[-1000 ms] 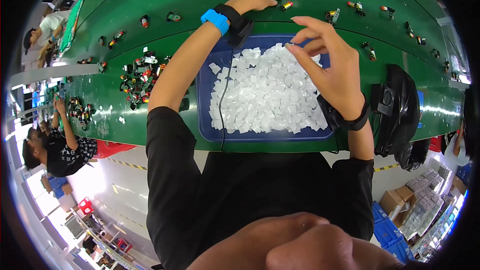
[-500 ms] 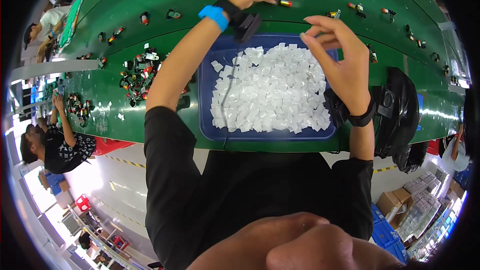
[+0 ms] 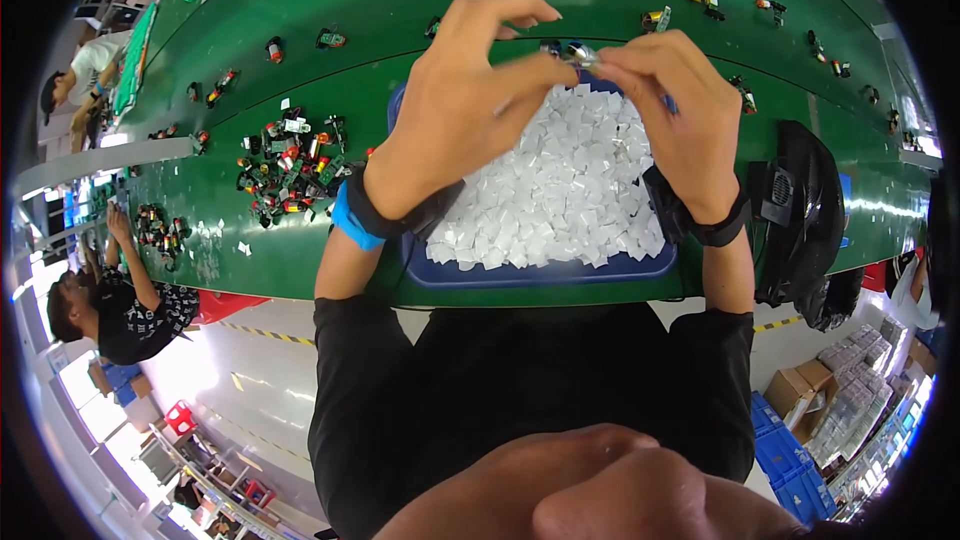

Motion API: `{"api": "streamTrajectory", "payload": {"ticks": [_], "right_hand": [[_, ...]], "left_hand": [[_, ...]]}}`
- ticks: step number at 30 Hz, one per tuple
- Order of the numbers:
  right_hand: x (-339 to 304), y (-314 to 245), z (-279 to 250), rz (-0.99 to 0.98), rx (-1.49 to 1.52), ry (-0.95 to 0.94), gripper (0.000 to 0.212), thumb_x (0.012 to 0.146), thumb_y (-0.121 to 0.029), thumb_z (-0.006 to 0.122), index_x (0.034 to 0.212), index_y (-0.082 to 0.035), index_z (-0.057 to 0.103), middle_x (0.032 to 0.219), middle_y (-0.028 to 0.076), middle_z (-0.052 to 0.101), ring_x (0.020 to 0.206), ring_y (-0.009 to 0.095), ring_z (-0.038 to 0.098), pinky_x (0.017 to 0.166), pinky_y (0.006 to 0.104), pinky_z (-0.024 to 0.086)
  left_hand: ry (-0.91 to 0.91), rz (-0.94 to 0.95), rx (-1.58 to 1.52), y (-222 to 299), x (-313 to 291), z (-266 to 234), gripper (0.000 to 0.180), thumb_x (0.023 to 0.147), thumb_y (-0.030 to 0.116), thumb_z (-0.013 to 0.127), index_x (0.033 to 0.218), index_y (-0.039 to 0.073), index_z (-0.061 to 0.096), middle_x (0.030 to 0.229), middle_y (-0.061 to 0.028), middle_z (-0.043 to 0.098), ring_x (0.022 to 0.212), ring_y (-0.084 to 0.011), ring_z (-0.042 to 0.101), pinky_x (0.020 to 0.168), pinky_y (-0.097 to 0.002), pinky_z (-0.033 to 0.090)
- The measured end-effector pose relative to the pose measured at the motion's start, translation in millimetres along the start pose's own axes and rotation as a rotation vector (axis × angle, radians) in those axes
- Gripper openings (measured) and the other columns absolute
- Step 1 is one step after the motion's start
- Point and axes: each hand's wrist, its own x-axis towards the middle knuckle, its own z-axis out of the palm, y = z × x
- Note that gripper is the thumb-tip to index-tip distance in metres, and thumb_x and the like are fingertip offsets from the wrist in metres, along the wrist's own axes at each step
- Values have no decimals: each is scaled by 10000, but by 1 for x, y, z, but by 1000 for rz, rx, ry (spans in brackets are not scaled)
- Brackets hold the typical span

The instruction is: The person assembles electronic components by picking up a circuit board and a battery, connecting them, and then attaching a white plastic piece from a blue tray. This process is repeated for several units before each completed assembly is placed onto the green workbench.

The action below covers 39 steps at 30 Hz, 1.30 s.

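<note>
Along the near edge of the green bench [image 3: 275, 265], a dark blue tray [image 3: 640, 271] is set, and it is filled with small white pieces [image 3: 560, 190]. Over the tray's far rim, a small part [image 3: 577, 52], dark and silvery, is held up between the two hands. By the left hand [image 3: 450, 105] the part is gripped near the thumb tip, while the index finger is lifted well away from it. The fingers of the right hand [image 3: 685, 105] are drawn together in a pinch at its silvery end; whether the part itself is gripped there cannot be told for blur. To the left, a heap of mixed parts [image 3: 290, 168] is gathered; to the right, a black bag [image 3: 805, 215] is laid. Farther across, loose parts [image 3: 655, 20] are spread in a rough row.
</note>
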Motion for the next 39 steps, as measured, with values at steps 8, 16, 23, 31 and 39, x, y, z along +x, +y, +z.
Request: {"api": "streamTrajectory", "payload": {"ticks": [8, 16, 23, 31, 39], "right_hand": [[2, -5, -8, -299, -128, -7, 222, 828, 56, 722, 1046, 11, 720, 902, 95, 691, 716, 168, 678, 605, 219, 527], [0, -7, 8, 94, 229, -59, 245, 852, -5, 746, 1091, 1, 690, 907, 95, 706, 692, 149, 686, 614, 216, 542], [-4, -9, 14, 343, 231, -80, 156, 883, -31, 736, 1009, 17, 657, 880, 77, 702, 752, 120, 680, 638, 238, 550], [1, -6, -12, 373, 431, -323, 196, 927, -39, 677, 1112, 13, 637, 1082, 78, 686, 905, 138, 676, 759, 265, 550], [4, -4, 3, 250, 478, -88, 320, 917, -52, 685, 1228, -2, 631, 1148, 100, 672, 960, 159, 661, 840, 302, 540]], "left_hand": [[-175, -797, -962, -17, 5, -18, 240, 899, 113, 725, 1083, -21, 647, 964, -88, 673, 805, -131, 662, 614, -253, 573], [-168, -697, -962, -10, -8, 1, 230, 975, 113, 643, 1149, -33, 604, 1043, -92, 653, 787, -130, 648, 583, -265, 576], [-92, -722, -859, 9, -8, 6, 183, 983, 63, 618, 1143, -20, 587, 1005, -78, 642, 779, -106, 629, 549, -250, 554], [-48, -753, -762, 11, -5, 1, 141, 945, 96, 638, 1046, 5, 602, 954, -50, 648, 699, -60, 591, 499, -219, 504], [-106, -484, -565, 10, -12, 10, 158, 908, 95, 647, 1042, 39, 586, 820, -33, 633, 623, -102, 534, 530, -263, 397]]}}
